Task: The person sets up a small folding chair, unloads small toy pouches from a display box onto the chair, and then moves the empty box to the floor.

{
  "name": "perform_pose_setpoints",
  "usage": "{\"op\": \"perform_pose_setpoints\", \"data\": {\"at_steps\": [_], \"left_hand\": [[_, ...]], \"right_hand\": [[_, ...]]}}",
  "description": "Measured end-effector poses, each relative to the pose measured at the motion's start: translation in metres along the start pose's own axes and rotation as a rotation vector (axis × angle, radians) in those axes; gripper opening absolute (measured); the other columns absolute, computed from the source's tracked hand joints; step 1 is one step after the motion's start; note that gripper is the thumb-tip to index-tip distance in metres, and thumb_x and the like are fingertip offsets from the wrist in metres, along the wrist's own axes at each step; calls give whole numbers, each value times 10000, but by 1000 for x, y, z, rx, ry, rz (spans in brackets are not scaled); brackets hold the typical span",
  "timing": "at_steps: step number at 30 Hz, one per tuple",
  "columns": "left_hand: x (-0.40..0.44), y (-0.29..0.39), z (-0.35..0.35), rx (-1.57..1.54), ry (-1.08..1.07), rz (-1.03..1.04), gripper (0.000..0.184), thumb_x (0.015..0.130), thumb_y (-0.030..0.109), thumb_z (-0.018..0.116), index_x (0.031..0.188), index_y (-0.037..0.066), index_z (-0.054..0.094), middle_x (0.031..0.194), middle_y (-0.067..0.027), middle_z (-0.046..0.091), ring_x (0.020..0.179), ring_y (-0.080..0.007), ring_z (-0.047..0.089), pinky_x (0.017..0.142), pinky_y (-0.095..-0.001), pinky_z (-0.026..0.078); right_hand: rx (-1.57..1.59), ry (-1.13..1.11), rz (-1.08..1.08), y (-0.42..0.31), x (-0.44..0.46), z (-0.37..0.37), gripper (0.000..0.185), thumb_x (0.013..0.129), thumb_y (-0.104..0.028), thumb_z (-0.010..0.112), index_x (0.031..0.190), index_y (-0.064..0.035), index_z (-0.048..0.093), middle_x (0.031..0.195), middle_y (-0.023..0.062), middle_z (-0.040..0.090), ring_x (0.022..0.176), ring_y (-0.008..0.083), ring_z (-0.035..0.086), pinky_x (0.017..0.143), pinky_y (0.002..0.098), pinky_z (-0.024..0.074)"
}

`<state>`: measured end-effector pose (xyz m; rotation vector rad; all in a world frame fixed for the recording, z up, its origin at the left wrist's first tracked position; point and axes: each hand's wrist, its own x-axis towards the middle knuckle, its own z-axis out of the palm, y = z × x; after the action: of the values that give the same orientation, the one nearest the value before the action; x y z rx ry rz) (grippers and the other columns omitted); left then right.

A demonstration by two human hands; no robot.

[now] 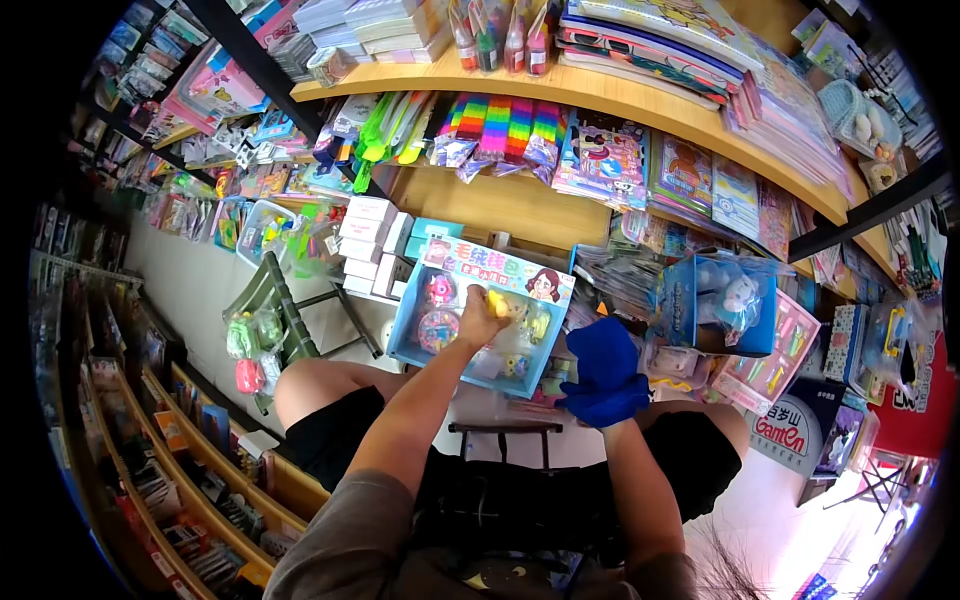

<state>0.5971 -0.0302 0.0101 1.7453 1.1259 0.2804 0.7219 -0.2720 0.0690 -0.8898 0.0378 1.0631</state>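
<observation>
Holding a yellow toy [497, 303] over the blue box [402, 338], nearer its printed edge, is the left hand [480, 320]; probably light, softish, best pinched round its middle; blue cloth [602, 358] hides the right hand's [620, 430] grip.

1. Packed wooden shelves [600, 90] on black metal uprights [248, 62] span a crowded room.
2. A green seat [262, 287] stands on the pale floor [185, 285] at left.
3. Tiered wooden racks [215, 470] fill the lower left.
4. Bright light [770, 530] floods the floor at lower right, near a red panel [922, 400].
</observation>
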Motion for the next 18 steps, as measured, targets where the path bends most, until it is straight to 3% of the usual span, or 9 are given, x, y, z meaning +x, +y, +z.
{"op": "perform_pose_setpoints", "data": {"at_steps": [2, 5, 8, 10, 11, 14, 18], "left_hand": [[-2, 3, 5, 51, 39, 102, 716, 566, 184, 828, 1098, 21, 377, 996, -199, 535, 925, -338, 558, 828, -361, 470], [-21, 25, -2, 11, -134, -10, 779, 610, 207, 824, 1177, 41, 315, 1059, -193, 509, 964, -289, 550, 841, -347, 470], [-71, 73, -5, -464, -386, -75, 722, 719, 273, 773, 1216, 62, 294, 1094, -147, 471, 1000, -207, 505, 849, -323, 449], [-104, 81, 16, -578, -431, -15, 528, 854, 279, 648, 1242, 124, 325, 1110, -78, 483, 1017, -136, 482, 817, -282, 443], [-117, 88, 26, -795, -452, -80, 375, 934, 284, 521, 1239, 167, 337, 1084, -35, 483, 1002, -116, 470, 817, -267, 426], [-133, 101, 29, -788, -408, -93, 319, 950, 261, 494, 1228, 187, 358, 1073, -9, 477, 996, -106, 461, 832, -279, 419], [-146, 125, 12, -557, -469, -135, 262, 921, 231, 552, 1143, 171, 426, 1001, 43, 503, 885, -58, 488, 718, -216, 431]], "right_hand": [[-1, -11, 27, 1, 3, -1, 499, 918, -419, 292, 1302, -125, 411, 1318, 63, 453, 1120, 204, 483, 835, 348, 432], [-137, -57, 31, 0, 10, 12, 474, 917, -408, 308, 1276, -121, 426, 1288, 68, 469, 1101, 207, 492, 838, 348, 433], [-405, -79, -93, 21, 7, 33, 450, 916, -397, 325, 1250, -118, 440, 1258, 72, 486, 1082, 211, 502, 840, 348, 435], [-522, -64, -191, 41, -1, 44, 434, 916, -389, 336, 1233, -116, 450, 1238, 75, 497, 1070, 213, 508, 842, 347, 436], [-540, -59, -220, 48, -5, 47, 426, 916, -385, 341, 1225, -115, 455, 1228, 77, 502, 1064, 214, 511, 843, 347, 437], [-497, -56, -234, 54, -7, 50, 403, 915, -374, 358, 1199, -111, 470, 1197, 81, 518, 1045, 218, 521, 846, 347, 438], [-328, -105, -124, 50, -3, 44, 372, 914, -359, 380, 1164, -107, 490, 1157, 87, 540, 1020, 222, 533, 849, 347, 440]]}}
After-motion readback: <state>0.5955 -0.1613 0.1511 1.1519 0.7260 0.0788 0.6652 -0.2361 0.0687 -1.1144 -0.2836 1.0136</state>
